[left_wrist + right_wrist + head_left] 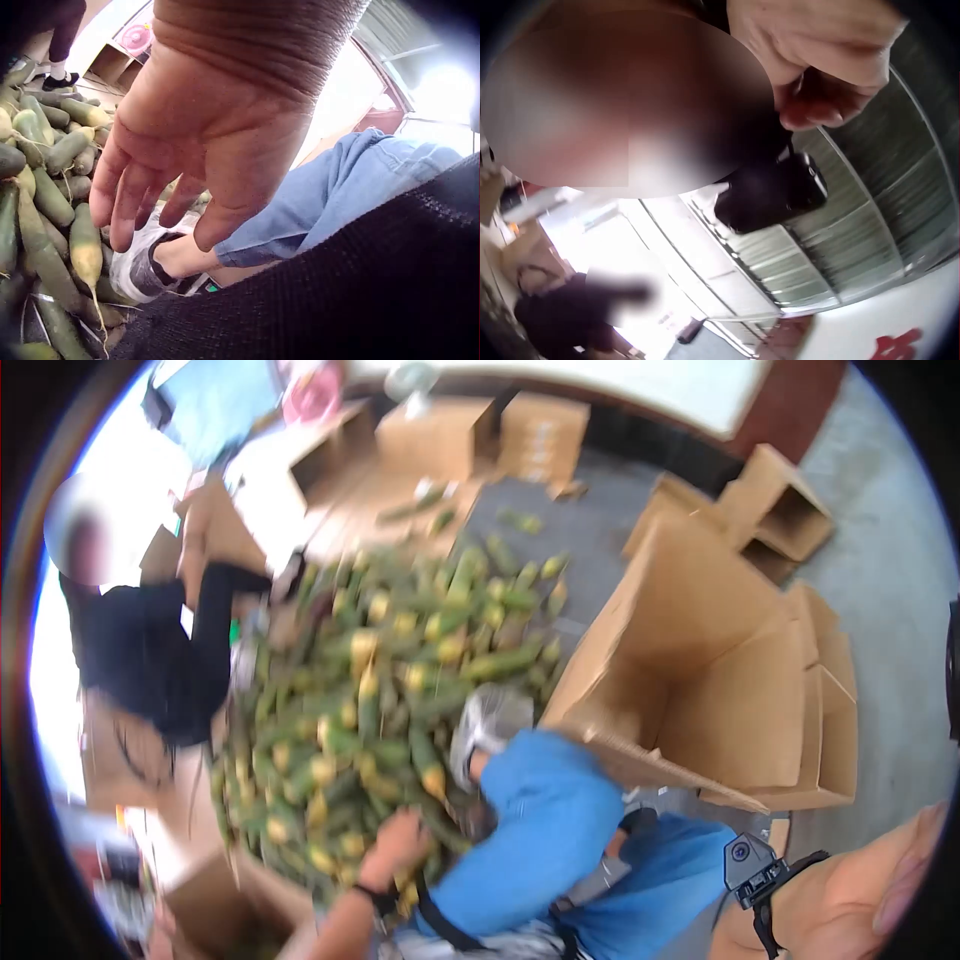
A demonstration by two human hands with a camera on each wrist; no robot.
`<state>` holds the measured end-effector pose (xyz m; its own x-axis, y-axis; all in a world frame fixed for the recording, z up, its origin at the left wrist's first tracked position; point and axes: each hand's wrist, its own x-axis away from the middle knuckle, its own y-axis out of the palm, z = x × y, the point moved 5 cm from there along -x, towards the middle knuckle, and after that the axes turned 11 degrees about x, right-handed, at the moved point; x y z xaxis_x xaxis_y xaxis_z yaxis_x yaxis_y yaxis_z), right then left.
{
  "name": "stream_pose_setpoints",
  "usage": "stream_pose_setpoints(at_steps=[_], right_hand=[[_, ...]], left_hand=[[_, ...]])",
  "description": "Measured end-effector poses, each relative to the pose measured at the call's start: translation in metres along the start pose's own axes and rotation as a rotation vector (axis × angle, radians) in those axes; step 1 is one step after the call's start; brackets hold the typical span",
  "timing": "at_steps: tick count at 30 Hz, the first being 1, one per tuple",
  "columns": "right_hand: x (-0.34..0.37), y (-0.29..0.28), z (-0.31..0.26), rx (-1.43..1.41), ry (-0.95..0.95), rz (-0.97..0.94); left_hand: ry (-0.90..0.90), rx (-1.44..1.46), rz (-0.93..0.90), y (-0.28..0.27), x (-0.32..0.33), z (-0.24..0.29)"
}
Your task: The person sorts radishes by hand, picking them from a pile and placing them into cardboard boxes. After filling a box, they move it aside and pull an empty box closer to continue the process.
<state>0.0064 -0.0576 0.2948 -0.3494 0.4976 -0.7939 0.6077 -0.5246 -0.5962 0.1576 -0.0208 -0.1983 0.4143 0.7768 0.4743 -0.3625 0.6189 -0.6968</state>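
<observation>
My left hand (400, 845) is low over the near edge of a heap of long green radishes (365, 700), many with paler ends. In the left wrist view, the left hand (202, 142) hangs with loosely bent, spread fingers and nothing in them. One radish with a thin root (86, 251) lies just below its fingertips. Raised to head height, my right hand (900, 870) is at the right edge of the head view. The right wrist view shows its fingers (817, 112) curled beside a dark device (772, 195); I cannot tell whether they hold anything.
A large open cardboard box (690, 680) stands right of the heap, and another box (230, 900) is at the lower left. My blue-trousered leg (540, 800) and plastic-covered shoe (490, 725) are beside the radishes. Another person in dark clothes (150, 650) sits across at the left.
</observation>
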Motion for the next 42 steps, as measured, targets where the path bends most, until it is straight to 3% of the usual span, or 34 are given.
stream_pose_setpoints(at_steps=[1,3,5,7,8,10,12,17,22,23,28,30,33,34,36,40,41,42], right_hand=[[0.049,-0.041,0.007,-0.163,0.022,-0.07],[0.168,-0.175,0.051,-0.391,0.098,-0.128],[0.145,-0.143,0.056,-0.544,0.165,-0.155],[0.181,-0.115,0.049,-0.237,0.459,0.57],[0.194,-0.095,0.048,0.022,0.602,0.258],[0.235,-0.043,0.05,-0.102,0.629,0.174],[0.265,-0.013,0.054,-0.139,0.688,-0.123],[0.28,0.021,0.047,0.082,0.505,-0.169],[0.277,0.023,0.042,0.06,0.475,-0.198],[0.279,0.023,0.041,0.054,0.47,-0.195],[0.286,0.021,0.04,0.145,0.453,-0.101],[0.284,0.017,0.042,0.136,0.447,-0.098],[0.282,0.005,0.042,0.118,0.45,-0.077],[0.284,-0.004,0.042,0.117,0.45,-0.051],[0.288,-0.033,0.045,0.286,0.462,0.024],[0.299,-0.078,0.071,0.732,0.683,-0.137],[0.302,-0.084,0.077,0.734,0.678,-0.126],[0.307,-0.086,0.082,0.804,0.685,-0.237]], left_hand=[[-0.016,-0.009,0.02,0.007,-0.004,-0.007],[-0.037,0.017,0.108,0.006,-0.01,-0.007],[-0.118,-0.064,0.09,0.001,-0.03,-0.011],[-0.261,-0.121,0.147,-0.016,-0.055,-0.032],[-0.318,-0.209,0.195,-0.021,-0.071,-0.059],[-0.377,-0.485,0.252,-0.048,-0.091,-0.091],[-0.451,-0.532,0.254,-0.074,-0.098,-0.117],[-0.516,-0.492,0.242,-0.077,-0.11,-0.184],[-0.422,-0.458,0.239,-0.081,-0.101,-0.182],[-0.416,-0.345,0.316,-0.085,-0.093,-0.176],[-0.317,-0.06,0.618,-0.124,-0.072,-0.128],[-0.019,0.193,0.771,-0.142,-0.065,-0.101],[0.028,0.589,0.819,-0.174,-0.057,-0.057],[0.103,0.709,0.862,-0.196,-0.047,-0.007],[0.222,0.744,0.752,-0.23,-0.02,0.094],[0.919,1.182,0.627,-0.252,0.007,0.229],[0.988,1.143,0.587,-0.254,0.007,0.253],[1.023,1.202,0.562,-0.251,0.003,0.277]])
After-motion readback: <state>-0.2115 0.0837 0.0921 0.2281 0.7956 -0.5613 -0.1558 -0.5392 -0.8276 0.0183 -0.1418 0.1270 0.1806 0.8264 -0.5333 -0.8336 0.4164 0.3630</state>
